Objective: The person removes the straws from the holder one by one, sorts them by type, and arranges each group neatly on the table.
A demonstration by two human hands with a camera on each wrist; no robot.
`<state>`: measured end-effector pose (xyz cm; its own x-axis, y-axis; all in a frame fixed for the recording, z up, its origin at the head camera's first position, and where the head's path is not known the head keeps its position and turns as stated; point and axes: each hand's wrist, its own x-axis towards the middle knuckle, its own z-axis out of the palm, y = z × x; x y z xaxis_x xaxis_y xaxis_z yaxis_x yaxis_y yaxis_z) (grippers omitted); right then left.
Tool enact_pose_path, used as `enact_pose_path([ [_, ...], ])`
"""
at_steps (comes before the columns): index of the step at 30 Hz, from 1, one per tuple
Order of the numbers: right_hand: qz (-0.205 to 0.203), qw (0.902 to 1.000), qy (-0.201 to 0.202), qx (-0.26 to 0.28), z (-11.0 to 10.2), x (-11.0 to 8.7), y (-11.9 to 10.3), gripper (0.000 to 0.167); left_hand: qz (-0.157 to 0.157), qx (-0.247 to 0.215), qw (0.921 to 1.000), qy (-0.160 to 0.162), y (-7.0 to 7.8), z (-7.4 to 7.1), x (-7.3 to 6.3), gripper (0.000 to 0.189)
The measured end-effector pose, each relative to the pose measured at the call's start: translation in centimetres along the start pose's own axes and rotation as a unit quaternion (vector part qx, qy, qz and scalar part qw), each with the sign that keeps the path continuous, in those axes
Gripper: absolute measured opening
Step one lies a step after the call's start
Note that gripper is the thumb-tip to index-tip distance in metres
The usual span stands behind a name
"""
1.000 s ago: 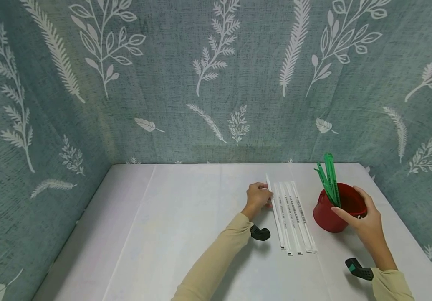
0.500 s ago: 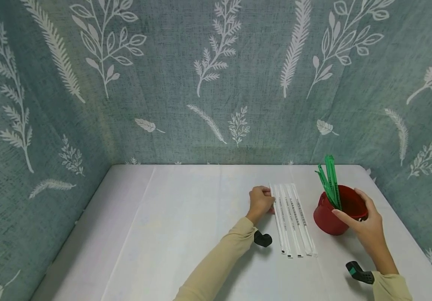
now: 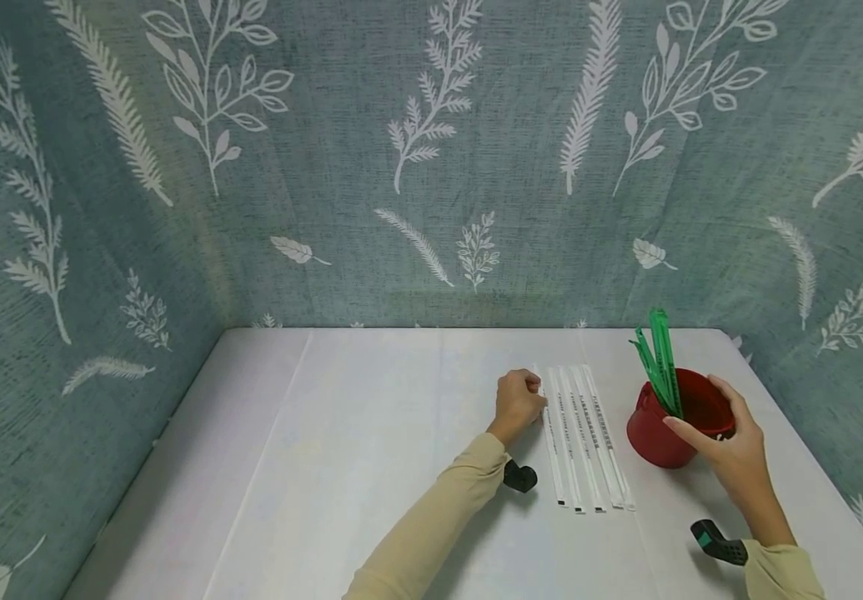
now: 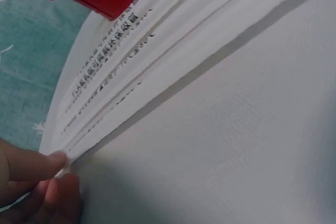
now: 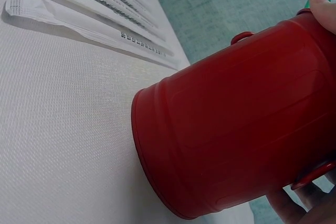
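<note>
two things at once: pinching the leftmost wrapped stick (image 4: 199,48) with left hand (image 3: 519,406), seemingly aligning it, while gripping red pail (image 3: 662,435) with right hand (image 3: 742,446), probably steadying.

Soft light casts faint shadows on the tabletop (image 3: 371,433); wrist views look dimmer.

A white table (image 3: 363,433) fills the lower part of the head view. Long, thin white paper packets (image 3: 584,442) with dark writing lie side by side, right of the middle. A red bucket (image 3: 659,437) stands at the right.
</note>
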<state>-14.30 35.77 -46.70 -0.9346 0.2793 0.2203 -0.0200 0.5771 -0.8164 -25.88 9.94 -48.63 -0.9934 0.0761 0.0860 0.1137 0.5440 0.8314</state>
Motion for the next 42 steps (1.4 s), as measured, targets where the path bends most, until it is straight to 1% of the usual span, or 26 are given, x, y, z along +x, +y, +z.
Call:
enact_pose_path([
  [8,0.0,1.0,-0.004,0.004,0.0,0.1,0.0,0.083,-0.015,-0.005,0.9997,-0.018,0.2,-0.3,0.3,0.023],
  [11,0.001,1.0,-0.002,0.005,-0.1,0.0,0.0,0.083,-0.006,-0.021,0.9993,-0.03,0.7,-0.6,0.3,0.022],
  [15,0.0,1.0,-0.002,0.008,-0.1,0.0,0.0,0.083,-0.004,-0.082,0.9949,-0.059,1.4,-1.2,0.4,0.024],
  [18,-0.001,0.9999,-0.003,0.011,-0.1,0.0,0.0,0.083,-0.019,-0.129,0.9887,-0.073,2.0,-1.4,0.5,0.026],
  [22,-0.003,0.9999,-0.003,0.013,-0.1,0.0,0.1,0.083,-0.029,-0.168,0.9827,-0.072,2.6,-1.6,0.6,0.026],
  [26,-0.005,0.9999,-0.003,0.012,-0.1,0.0,0.1,0.083,-0.028,-0.196,0.9777,-0.069,3.4,-1.8,0.6,0.023],
  [30,-0.006,0.9999,-0.002,0.01,-0.1,0.0,0.2,0.083,-0.013,-0.227,0.9714,-0.07,4.3,-2.0,0.5,0.022],
  [36,-0.004,0.9999,-0.001,0.01,-0.1,0.1,0.1,0.083,0.021,-0.269,0.9598,-0.076,5.8,-2.3,0.2,0.023],
  [42,-0.005,0.9999,-0.001,0.011,-0.1,0.0,0.0,0.083,0.057,-0.296,0.9494,-0.088,7.2,-2.1,-0.4,0.024],
])
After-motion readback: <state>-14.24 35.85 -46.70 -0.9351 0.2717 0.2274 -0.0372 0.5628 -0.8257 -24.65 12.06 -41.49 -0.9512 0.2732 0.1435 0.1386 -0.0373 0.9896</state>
